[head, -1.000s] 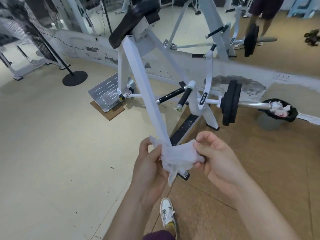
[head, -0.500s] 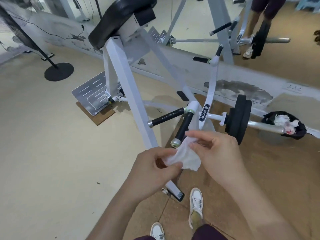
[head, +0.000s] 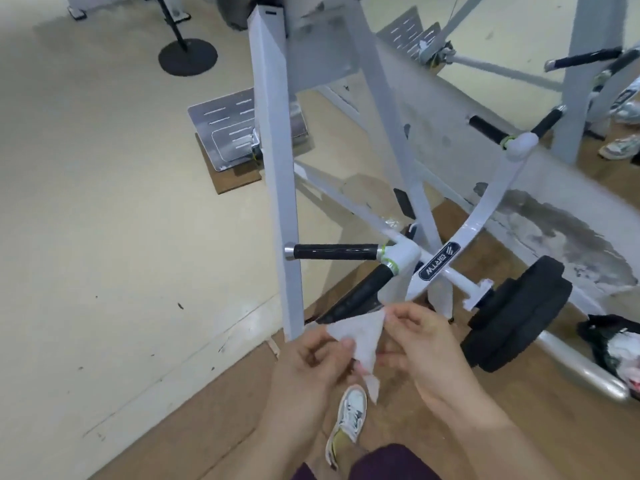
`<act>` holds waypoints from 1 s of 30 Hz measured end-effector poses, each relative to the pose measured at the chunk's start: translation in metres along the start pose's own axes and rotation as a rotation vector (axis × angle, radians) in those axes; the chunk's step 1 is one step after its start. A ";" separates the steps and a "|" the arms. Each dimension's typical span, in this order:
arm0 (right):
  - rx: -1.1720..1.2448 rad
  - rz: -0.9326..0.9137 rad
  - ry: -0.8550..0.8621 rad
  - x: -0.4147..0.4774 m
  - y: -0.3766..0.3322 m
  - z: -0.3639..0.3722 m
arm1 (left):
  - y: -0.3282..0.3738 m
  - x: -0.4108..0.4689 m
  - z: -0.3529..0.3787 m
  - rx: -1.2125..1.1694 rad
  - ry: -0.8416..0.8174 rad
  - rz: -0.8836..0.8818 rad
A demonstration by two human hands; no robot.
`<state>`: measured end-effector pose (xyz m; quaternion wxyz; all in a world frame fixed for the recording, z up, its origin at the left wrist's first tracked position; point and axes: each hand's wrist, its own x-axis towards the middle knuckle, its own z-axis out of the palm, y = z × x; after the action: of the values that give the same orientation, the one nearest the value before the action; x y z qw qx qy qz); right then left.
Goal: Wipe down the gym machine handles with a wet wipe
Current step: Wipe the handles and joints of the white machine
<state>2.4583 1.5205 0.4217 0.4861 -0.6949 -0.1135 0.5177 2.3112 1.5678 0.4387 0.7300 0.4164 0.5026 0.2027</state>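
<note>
A white wet wipe (head: 360, 336) is stretched between both hands low in the middle of the view. My left hand (head: 308, 372) pinches its left edge and my right hand (head: 426, 344) pinches its upper right corner. Just above the wipe, a black machine handle (head: 360, 294) slants down toward the hands from a white joint (head: 401, 256). A second black handle (head: 334, 251) runs level to the left from that joint. Two more black handles (head: 490, 129) sit on the upper joint at the far right.
The white machine frame post (head: 277, 168) stands just left of the hands. Black weight plates (head: 519, 315) on a steel bar sit to the right, with a black bin of used wipes (head: 609, 344) beyond. A metal footplate (head: 225, 133) lies at the back left. My shoe (head: 349, 420) is below.
The view has come closer to the machine and tipped down. The wipe has been pulled from a bunched wad into a flat triangular sheet between both hands, now just under the slanted handle.
</note>
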 end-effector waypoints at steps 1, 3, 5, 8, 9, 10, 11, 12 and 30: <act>0.147 0.075 -0.076 0.005 0.003 0.001 | -0.006 0.002 0.006 -0.105 0.054 -0.046; 0.345 0.184 -0.186 0.016 0.009 0.003 | -0.021 0.008 0.010 -0.250 0.144 -0.111; 0.431 0.275 -0.282 0.023 0.016 0.008 | -0.036 0.014 0.007 -0.310 0.160 -0.157; 0.477 0.372 -0.304 0.031 0.028 0.018 | -0.048 0.021 0.001 -0.197 0.132 -0.169; 0.469 0.372 -0.262 0.032 0.031 0.022 | -0.052 0.024 -0.001 -0.144 0.169 -0.158; 0.450 0.355 -0.210 0.034 0.036 0.025 | -0.055 0.027 -0.002 -0.117 0.208 -0.144; 0.418 0.322 -0.164 0.036 0.041 0.028 | -0.057 0.029 -0.003 -0.107 0.233 -0.124; 0.354 0.273 -0.123 0.038 0.047 0.030 | -0.060 0.032 -0.004 -0.101 0.251 -0.106; -0.706 -0.856 0.068 0.071 0.113 0.032 | -0.121 0.071 -0.007 0.620 0.526 0.462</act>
<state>2.4237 1.5292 0.2890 0.3942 -0.7237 -0.5365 0.1819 2.3196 1.5528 0.2994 0.3546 0.6505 0.6016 0.2987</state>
